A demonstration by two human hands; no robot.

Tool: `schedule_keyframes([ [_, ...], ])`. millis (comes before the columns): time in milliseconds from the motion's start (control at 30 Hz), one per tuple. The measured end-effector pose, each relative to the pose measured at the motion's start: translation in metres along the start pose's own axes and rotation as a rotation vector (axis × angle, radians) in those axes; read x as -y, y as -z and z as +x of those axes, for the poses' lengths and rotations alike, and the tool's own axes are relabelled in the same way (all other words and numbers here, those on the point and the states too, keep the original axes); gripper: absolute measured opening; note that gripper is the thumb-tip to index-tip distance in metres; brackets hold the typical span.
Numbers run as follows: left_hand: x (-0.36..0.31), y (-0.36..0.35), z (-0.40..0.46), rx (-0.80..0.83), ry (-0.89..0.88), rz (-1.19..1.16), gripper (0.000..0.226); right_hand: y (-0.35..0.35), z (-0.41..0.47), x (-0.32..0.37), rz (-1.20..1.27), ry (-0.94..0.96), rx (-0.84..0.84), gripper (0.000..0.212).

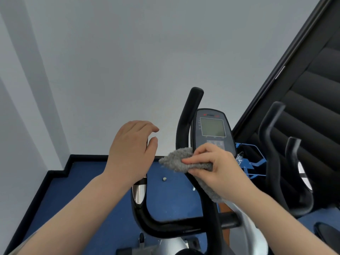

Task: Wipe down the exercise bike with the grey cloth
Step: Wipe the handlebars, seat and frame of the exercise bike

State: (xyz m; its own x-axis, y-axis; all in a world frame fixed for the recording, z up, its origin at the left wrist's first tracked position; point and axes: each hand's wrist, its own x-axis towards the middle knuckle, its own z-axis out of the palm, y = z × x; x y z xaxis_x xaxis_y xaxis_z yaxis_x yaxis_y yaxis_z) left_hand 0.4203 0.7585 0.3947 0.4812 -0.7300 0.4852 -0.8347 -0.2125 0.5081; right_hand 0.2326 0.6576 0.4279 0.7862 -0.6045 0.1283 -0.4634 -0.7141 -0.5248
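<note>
A person's right hand (219, 168) pinches the grey cloth (181, 160) against the exercise bike (185, 126) handlebar beside the console (212, 127); the left hand (130, 150) hovers, fingers loosely spread (wrapping the cloth round the bar would likely clean better).

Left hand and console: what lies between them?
In the head view, the bike's upright black handlebar bar stands between the left hand and the console.
</note>
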Motion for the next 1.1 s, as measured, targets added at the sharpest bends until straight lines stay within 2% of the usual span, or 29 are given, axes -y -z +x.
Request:
schedule_keyframes([
  [67,0.000,0.000,0.000,-0.002,0.010,-0.015,0.024,0.013,0.004,0.007,-0.029,-0.029,0.078,0.020],
  [100,-0.001,0.000,0.000,-0.001,0.013,-0.021,0.025,0.018,0.010,0.013,-0.027,-0.006,0.013,0.019],
  [200,-0.002,-0.001,-0.001,-0.004,0.015,-0.021,0.025,0.031,0.040,0.040,-0.042,0.165,-0.394,0.022],
  [233,-0.002,-0.001,-0.001,-0.004,0.014,-0.019,0.025,0.035,0.053,0.050,-0.130,0.221,-0.493,0.023],
  [300,-0.002,-0.001,-0.002,-0.004,0.015,-0.022,0.025,0.038,0.078,0.063,-0.416,0.238,-0.567,0.027],
  [400,-0.001,-0.001,-0.002,-0.010,0.022,-0.024,0.025,0.033,0.099,0.063,-0.751,0.164,-0.483,0.032],
  [533,-0.002,-0.002,0.000,-0.012,0.017,-0.022,0.025,-0.001,0.082,0.042,-0.934,0.279,-0.273,0.040],
  [600,-0.002,-0.001,0.000,-0.006,0.013,-0.020,0.025,-0.019,0.070,0.030,-0.814,0.260,-0.242,0.036],
  [733,-0.002,0.000,0.000,-0.002,0.011,-0.024,0.025,-0.026,0.046,0.011,-0.401,0.246,-0.246,0.023],
  [867,-0.004,-0.003,0.000,-0.030,0.027,-0.031,0.025,-0.014,0.007,-0.010,0.041,0.212,-0.162,0.026],
  [933,-0.008,-0.006,-0.001,-0.052,0.052,-0.060,0.025,-0.008,-0.005,-0.016,0.213,0.123,-0.114,0.027],
  [1000,-0.011,-0.009,-0.002,-0.066,0.067,-0.083,0.026,0.002,-0.004,-0.015,0.448,0.025,-0.232,0.026],
  [1100,-0.011,-0.011,-0.004,-0.074,0.065,-0.072,0.027,0.026,0.025,-0.003,0.761,-0.025,-0.669,0.024],
])
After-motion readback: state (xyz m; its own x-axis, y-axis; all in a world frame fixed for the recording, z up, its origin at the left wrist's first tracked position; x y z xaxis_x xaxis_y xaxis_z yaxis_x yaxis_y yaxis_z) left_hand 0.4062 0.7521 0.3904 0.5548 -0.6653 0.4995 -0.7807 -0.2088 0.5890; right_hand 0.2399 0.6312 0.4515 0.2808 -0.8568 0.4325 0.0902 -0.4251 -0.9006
